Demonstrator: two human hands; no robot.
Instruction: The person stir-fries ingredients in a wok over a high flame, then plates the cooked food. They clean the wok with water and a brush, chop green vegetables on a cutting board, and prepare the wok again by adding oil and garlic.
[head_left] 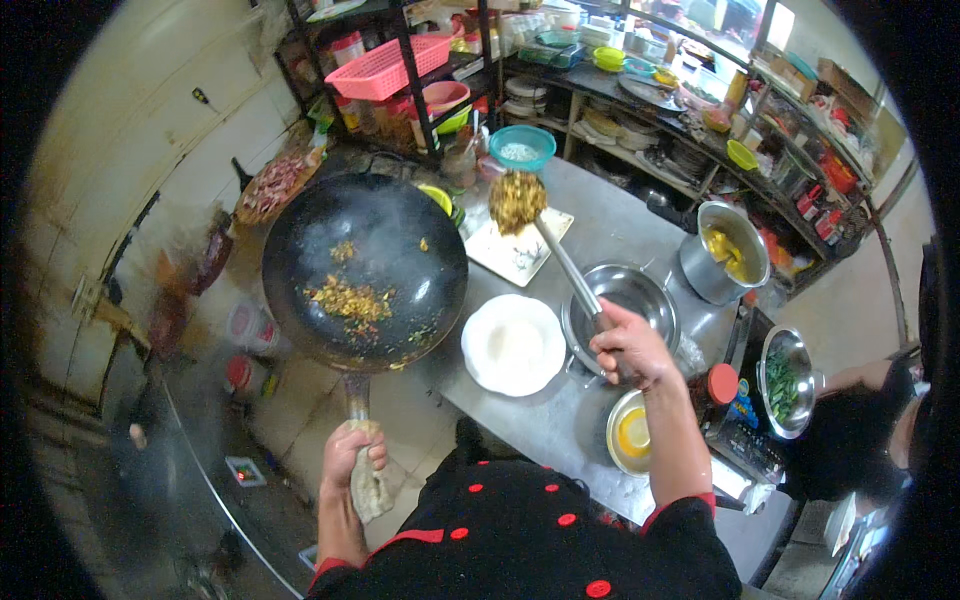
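Note:
My left hand [350,457] is wrapped round the handle of a black wok [300,235], with a pale cloth [371,495] bunched in the grip. The wok is raised and tilted so its inside shows; chopped brown and yellowish food [352,303] lies in its lower half, and a thin haze hangs over it. In my right hand [635,347] is the long handle of a ladle [568,262], heaped with similar chopped food [516,202]. The ladle's head is held above a square white plate [490,252]. Below it on the steel table sits a white scalloped bowl [474,345].
A steel basin [650,285] stands beneath my right hand, near a bowl of yellow liquid [618,440]. Farther right are a deep pot [712,275] and a bowl of greens [805,400], with another person's arm [858,379] beside it. Crowded shelves [640,110] line the back.

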